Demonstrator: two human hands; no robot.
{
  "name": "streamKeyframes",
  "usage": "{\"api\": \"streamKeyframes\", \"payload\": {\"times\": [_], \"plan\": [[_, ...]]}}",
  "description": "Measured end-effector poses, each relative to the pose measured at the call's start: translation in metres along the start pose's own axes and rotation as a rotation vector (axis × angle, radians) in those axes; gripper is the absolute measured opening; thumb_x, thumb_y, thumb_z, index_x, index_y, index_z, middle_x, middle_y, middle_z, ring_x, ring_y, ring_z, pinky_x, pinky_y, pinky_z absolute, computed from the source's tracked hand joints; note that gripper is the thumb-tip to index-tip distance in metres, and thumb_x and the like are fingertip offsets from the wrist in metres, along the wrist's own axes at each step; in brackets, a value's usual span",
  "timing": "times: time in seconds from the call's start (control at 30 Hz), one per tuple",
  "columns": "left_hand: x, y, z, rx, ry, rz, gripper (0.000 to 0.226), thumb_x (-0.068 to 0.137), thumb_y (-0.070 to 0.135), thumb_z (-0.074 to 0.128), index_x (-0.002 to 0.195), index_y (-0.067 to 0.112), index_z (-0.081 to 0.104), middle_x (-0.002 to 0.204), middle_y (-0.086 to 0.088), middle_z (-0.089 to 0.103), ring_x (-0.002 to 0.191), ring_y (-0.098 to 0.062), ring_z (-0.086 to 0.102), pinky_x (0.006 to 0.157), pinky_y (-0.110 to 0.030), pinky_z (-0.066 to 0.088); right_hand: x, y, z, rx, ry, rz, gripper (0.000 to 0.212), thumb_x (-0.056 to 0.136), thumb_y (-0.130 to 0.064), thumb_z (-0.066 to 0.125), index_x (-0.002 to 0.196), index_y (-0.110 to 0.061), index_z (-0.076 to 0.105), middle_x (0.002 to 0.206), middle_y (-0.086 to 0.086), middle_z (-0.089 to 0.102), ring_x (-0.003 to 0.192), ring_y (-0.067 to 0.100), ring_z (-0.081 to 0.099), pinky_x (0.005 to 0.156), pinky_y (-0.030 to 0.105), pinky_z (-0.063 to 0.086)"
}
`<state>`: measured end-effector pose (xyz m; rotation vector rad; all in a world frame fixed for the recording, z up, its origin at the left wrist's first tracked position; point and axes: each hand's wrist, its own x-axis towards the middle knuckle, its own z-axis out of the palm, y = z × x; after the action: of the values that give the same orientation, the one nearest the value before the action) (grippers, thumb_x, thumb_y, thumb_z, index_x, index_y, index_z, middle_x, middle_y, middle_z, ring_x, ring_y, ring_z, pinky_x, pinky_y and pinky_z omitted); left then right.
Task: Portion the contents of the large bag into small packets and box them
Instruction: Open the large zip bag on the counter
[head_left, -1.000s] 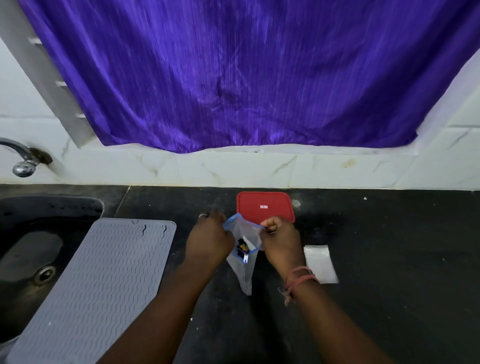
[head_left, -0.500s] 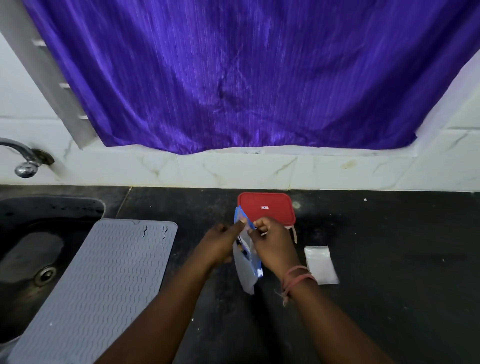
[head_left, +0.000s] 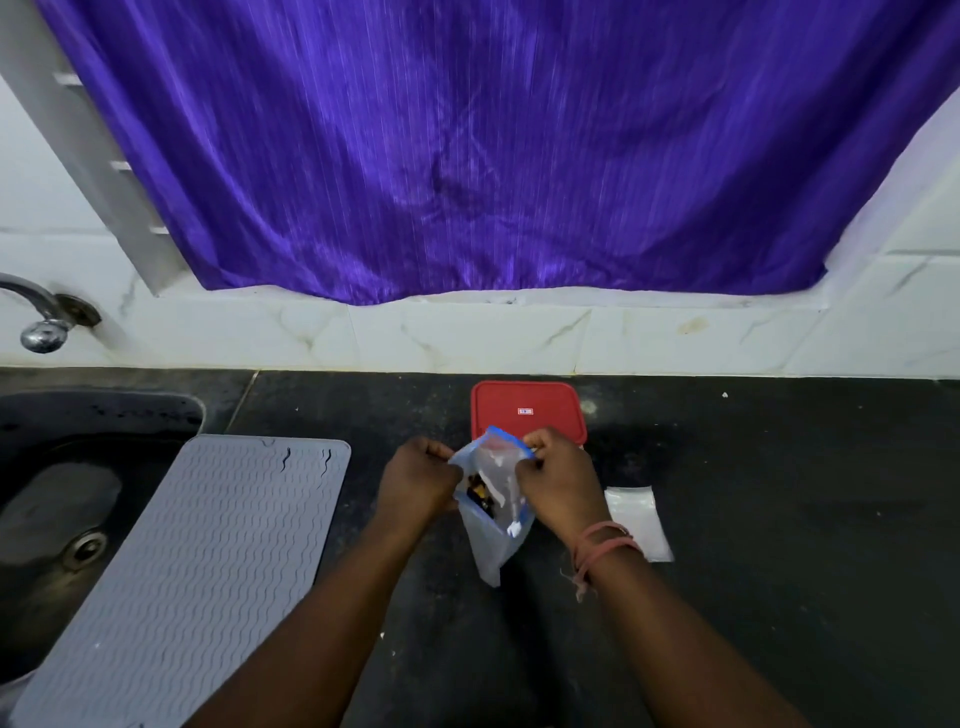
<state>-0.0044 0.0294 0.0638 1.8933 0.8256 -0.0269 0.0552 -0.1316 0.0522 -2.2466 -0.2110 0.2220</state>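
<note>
A clear zip bag with a blue top strip hangs over the black counter, dark small items visible inside it. My left hand pinches the left side of its mouth and my right hand pinches the right side, holding the mouth pulled apart. Just behind the hands sits a box with a red lid, lid on. A small empty clear packet lies flat on the counter to the right of my right wrist.
A grey ribbed mat lies on the left, partly over a dark sink with a tap above it. A purple curtain hangs over the white tiled wall behind the black counter.
Half a second ago my hands were close together with the bag's mouth pressed narrow. They have since moved apart and the mouth is wide.
</note>
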Motion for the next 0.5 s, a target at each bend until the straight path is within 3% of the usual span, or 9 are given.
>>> {"api": "streamKeyframes", "payload": {"times": [0.07, 0.17, 0.3, 0.4, 0.5], "plan": [[0.004, -0.003, -0.005, 0.182, 0.044, 0.034, 0.02, 0.079, 0.011, 0.066, 0.097, 0.022, 0.068, 0.094, -0.004, 0.07, 0.08, -0.02, 0.067, 0.075, -0.034, 0.059, 0.003, 0.007, -0.006, -0.019, 0.076, 0.005, 0.019, 0.086, -0.008, 0.059, 0.102, -0.016, 0.067, 0.09, 0.0, 0.069, 0.087, 0.019, 0.066, 0.077, 0.024, 0.047], [0.001, -0.001, -0.007, 0.403, 0.042, 0.138, 0.047, 0.077, 0.012, 0.066, 0.122, 0.027, 0.064, 0.118, -0.008, 0.064, 0.092, -0.024, 0.067, 0.083, -0.038, 0.059, 0.002, 0.006, -0.005, -0.034, 0.151, -0.052, 0.021, 0.089, -0.007, 0.057, 0.107, -0.014, 0.066, 0.096, 0.003, 0.07, 0.088, 0.019, 0.065, 0.08, 0.027, 0.05], [-0.009, 0.011, 0.006, 0.534, -0.114, 0.289, 0.074, 0.078, 0.01, 0.068, 0.145, 0.028, 0.044, 0.143, -0.014, 0.042, 0.122, -0.037, 0.055, 0.096, -0.046, 0.053, -0.005, -0.002, 0.008, -0.078, 0.054, -0.26, 0.022, 0.094, -0.006, 0.049, 0.108, -0.014, 0.063, 0.096, 0.003, 0.066, 0.087, 0.017, 0.06, 0.073, 0.027, 0.041], [-0.011, 0.015, 0.01, 0.487, -0.082, 0.292, 0.068, 0.083, 0.007, 0.061, 0.147, 0.021, 0.041, 0.143, -0.018, 0.042, 0.117, -0.04, 0.059, 0.093, -0.04, 0.052, -0.007, -0.003, 0.009, -0.086, -0.086, -0.339, 0.024, 0.097, -0.004, 0.046, 0.112, -0.015, 0.061, 0.101, 0.002, 0.063, 0.091, 0.017, 0.058, 0.073, 0.027, 0.038], [-0.014, 0.016, 0.002, 0.446, -0.042, 0.298, 0.061, 0.082, -0.003, 0.053, 0.138, 0.02, 0.053, 0.134, -0.018, 0.052, 0.112, -0.038, 0.062, 0.088, -0.035, 0.051, -0.003, 0.001, -0.001, -0.11, -0.05, -0.33, 0.035, 0.092, 0.004, 0.046, 0.115, -0.015, 0.064, 0.107, 0.002, 0.066, 0.095, 0.013, 0.059, 0.076, 0.02, 0.038]]}}
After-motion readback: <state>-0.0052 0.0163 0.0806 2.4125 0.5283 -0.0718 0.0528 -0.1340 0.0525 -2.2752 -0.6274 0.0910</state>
